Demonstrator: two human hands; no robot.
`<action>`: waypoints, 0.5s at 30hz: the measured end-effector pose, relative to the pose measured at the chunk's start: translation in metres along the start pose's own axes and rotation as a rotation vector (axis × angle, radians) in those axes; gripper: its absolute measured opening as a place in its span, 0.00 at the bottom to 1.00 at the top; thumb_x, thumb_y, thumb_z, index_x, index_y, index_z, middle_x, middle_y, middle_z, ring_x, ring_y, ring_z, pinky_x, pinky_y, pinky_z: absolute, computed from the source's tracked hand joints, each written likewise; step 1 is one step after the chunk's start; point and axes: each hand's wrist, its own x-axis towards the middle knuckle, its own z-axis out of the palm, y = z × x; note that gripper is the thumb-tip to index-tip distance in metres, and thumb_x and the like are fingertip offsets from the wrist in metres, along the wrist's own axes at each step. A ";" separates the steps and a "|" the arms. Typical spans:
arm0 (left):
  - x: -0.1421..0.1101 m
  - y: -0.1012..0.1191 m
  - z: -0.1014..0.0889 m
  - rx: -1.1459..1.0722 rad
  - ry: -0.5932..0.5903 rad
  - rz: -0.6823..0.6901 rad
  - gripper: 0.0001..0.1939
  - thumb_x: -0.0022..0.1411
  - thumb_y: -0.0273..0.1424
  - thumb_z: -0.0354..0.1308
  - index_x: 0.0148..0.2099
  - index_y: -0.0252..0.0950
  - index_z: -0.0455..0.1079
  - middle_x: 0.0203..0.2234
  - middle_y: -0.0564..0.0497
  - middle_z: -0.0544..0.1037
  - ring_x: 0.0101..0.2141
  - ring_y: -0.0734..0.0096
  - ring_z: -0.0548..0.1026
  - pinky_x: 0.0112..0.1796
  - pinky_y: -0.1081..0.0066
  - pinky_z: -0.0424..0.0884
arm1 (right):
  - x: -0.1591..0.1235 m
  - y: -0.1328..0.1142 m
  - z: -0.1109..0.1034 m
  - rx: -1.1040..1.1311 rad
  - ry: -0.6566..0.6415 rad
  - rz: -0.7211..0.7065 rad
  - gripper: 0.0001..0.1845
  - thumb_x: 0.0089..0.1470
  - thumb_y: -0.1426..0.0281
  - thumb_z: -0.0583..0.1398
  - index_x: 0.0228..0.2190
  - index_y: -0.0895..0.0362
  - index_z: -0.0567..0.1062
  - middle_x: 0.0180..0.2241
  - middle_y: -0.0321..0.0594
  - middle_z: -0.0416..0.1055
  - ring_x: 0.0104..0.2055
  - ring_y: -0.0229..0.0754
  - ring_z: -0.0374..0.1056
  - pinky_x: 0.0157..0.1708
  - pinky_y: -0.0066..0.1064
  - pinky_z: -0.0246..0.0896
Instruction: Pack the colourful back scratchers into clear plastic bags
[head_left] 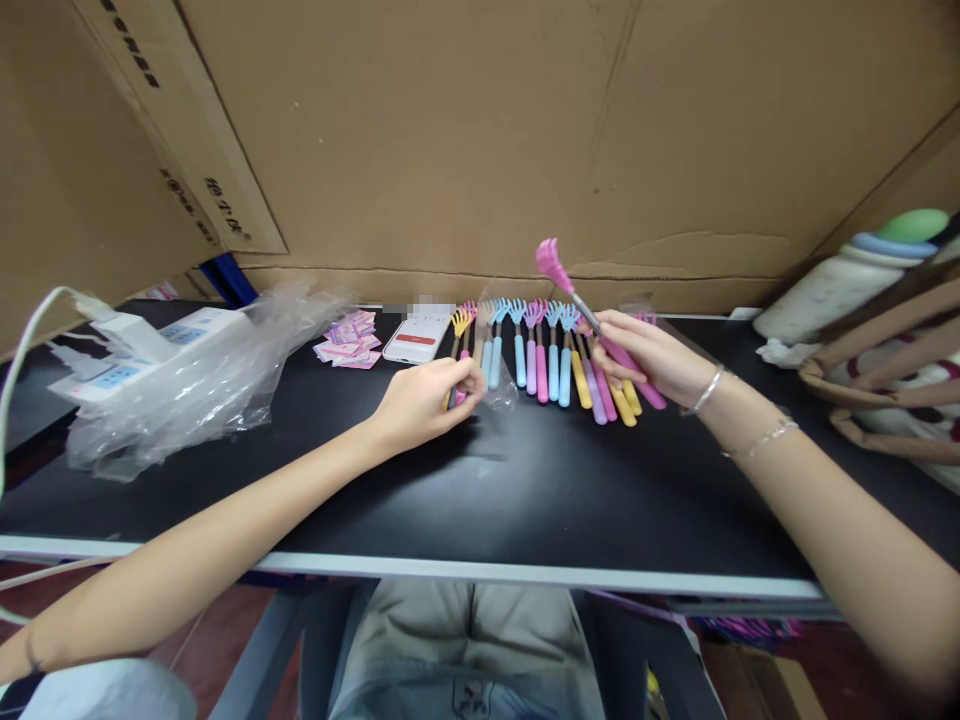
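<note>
My right hand (646,350) is closed around the handle of a pink back scratcher (553,262), whose claw end points up and to the left, above the table. My left hand (435,400) is curled shut over the left end of a row of back scratchers (541,372) in blue, purple, pink and yellow. What its fingers hold, if anything, is hidden. A clear plastic bag (501,392) lies right beside those fingers. Yellow and pink claw ends show behind the left hand, their handles mostly covered by it. More handles lie below the right hand.
Small pink printed cards (351,340) lie in a pile beside a phone (420,337). Clear plastic wrap (202,380) drapes near a white power strip (127,350) on the left. A white bottle (832,285) and a bag (892,385) stand at right. Cardboard (465,130) walls the back.
</note>
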 end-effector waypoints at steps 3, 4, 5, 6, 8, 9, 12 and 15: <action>0.001 -0.002 0.000 0.017 0.015 -0.030 0.03 0.60 0.32 0.52 0.36 0.40 0.66 0.30 0.57 0.75 0.31 0.75 0.73 0.29 0.77 0.61 | -0.004 -0.003 -0.008 -0.104 -0.195 0.022 0.14 0.62 0.59 0.52 0.35 0.59 0.66 0.16 0.27 0.59 0.12 0.26 0.47 0.13 0.21 0.48; 0.001 -0.002 0.000 0.017 0.016 -0.038 0.04 0.61 0.33 0.52 0.36 0.40 0.66 0.30 0.57 0.75 0.31 0.75 0.73 0.30 0.77 0.61 | -0.005 -0.003 -0.010 -0.131 -0.276 0.031 0.15 0.61 0.59 0.53 0.35 0.59 0.66 0.17 0.28 0.61 0.13 0.26 0.49 0.14 0.21 0.48; 0.001 -0.003 0.000 0.015 0.014 -0.046 0.04 0.61 0.33 0.52 0.36 0.40 0.66 0.30 0.57 0.75 0.32 0.74 0.73 0.30 0.77 0.61 | -0.005 -0.002 -0.012 -0.156 -0.361 0.044 0.16 0.61 0.58 0.54 0.34 0.60 0.66 0.18 0.29 0.62 0.14 0.26 0.52 0.14 0.20 0.50; 0.001 -0.004 0.000 0.011 0.014 -0.054 0.05 0.61 0.34 0.51 0.36 0.40 0.66 0.30 0.56 0.76 0.32 0.74 0.73 0.30 0.77 0.62 | -0.005 -0.001 -0.012 -0.174 -0.445 0.061 0.16 0.60 0.58 0.55 0.34 0.60 0.66 0.19 0.30 0.64 0.15 0.26 0.54 0.15 0.20 0.51; 0.002 -0.005 0.000 0.004 0.013 -0.062 0.05 0.61 0.34 0.51 0.37 0.40 0.66 0.31 0.56 0.76 0.32 0.74 0.73 0.31 0.76 0.63 | -0.006 0.004 -0.012 -0.204 -0.594 0.118 0.16 0.59 0.58 0.56 0.35 0.61 0.65 0.22 0.33 0.68 0.15 0.25 0.57 0.16 0.20 0.54; 0.002 -0.005 0.000 0.003 0.017 -0.066 0.06 0.61 0.35 0.51 0.37 0.40 0.66 0.31 0.56 0.76 0.32 0.74 0.73 0.31 0.76 0.63 | -0.007 0.006 -0.011 -0.212 -0.658 0.163 0.16 0.59 0.58 0.56 0.35 0.60 0.64 0.23 0.34 0.69 0.15 0.26 0.59 0.16 0.19 0.54; 0.002 -0.005 0.000 -0.005 0.032 -0.072 0.05 0.61 0.34 0.51 0.36 0.39 0.66 0.31 0.57 0.76 0.32 0.75 0.74 0.32 0.76 0.64 | -0.009 0.012 -0.005 -0.200 -0.817 0.314 0.16 0.60 0.57 0.54 0.36 0.58 0.60 0.24 0.35 0.72 0.15 0.28 0.63 0.14 0.19 0.55; 0.001 -0.004 0.000 0.000 0.049 -0.075 0.04 0.60 0.34 0.53 0.36 0.39 0.66 0.31 0.58 0.76 0.31 0.76 0.74 0.31 0.77 0.63 | -0.012 0.015 0.001 -0.169 -0.883 0.398 0.16 0.61 0.56 0.53 0.38 0.56 0.57 0.25 0.36 0.74 0.15 0.30 0.65 0.12 0.19 0.54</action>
